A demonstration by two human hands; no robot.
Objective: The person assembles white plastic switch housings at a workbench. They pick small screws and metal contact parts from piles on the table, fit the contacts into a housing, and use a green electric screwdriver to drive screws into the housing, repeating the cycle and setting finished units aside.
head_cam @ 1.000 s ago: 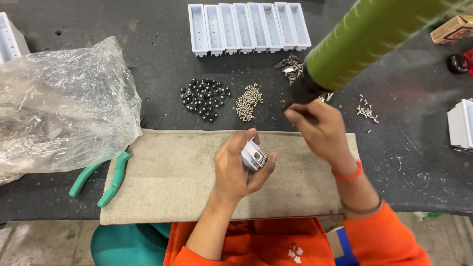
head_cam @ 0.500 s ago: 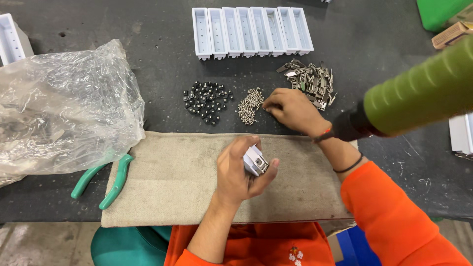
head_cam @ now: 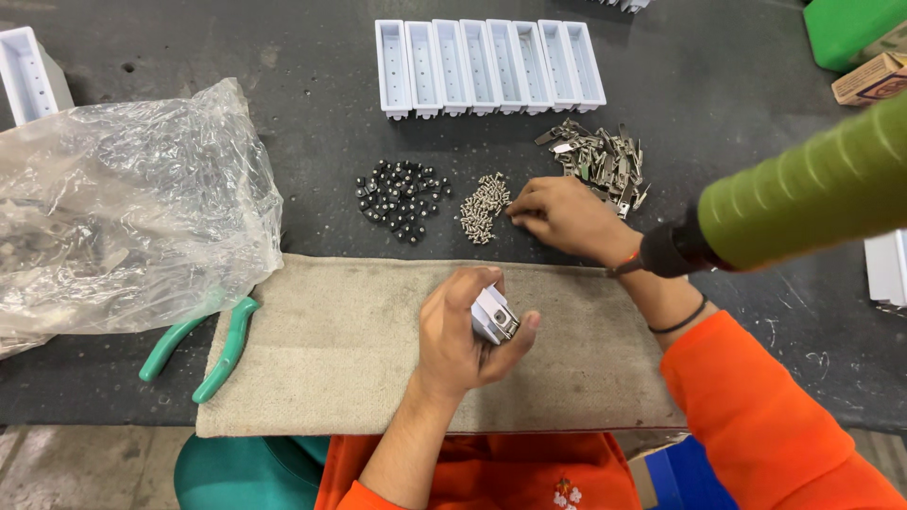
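Note:
My left hand (head_cam: pixel 458 335) is shut on a small white block with a metal face (head_cam: pixel 494 316) and holds it over a beige cloth (head_cam: pixel 331 349). My right hand (head_cam: pixel 567 217) reaches past the cloth, its curled fingertips down at the edge of a pile of small silver screws (head_cam: pixel 482 206). Whether those fingers hold a screw is hidden. A thick green cylinder with a black tip (head_cam: pixel 803 194) hangs above my right forearm.
Black round pieces (head_cam: pixel 402 194) lie left of the screws, and bent metal clips (head_cam: pixel 600 161) right of them. Behind is a row of white trays (head_cam: pixel 487 64). Green-handled pliers (head_cam: pixel 203 349) and a crumpled plastic bag (head_cam: pixel 123 217) lie at left. Boxes (head_cam: pixel 869 80) stand far right.
My right hand went from beside my left hand out to the screw pile. The green cylinder swung from the upper middle to the right. My left hand barely moved.

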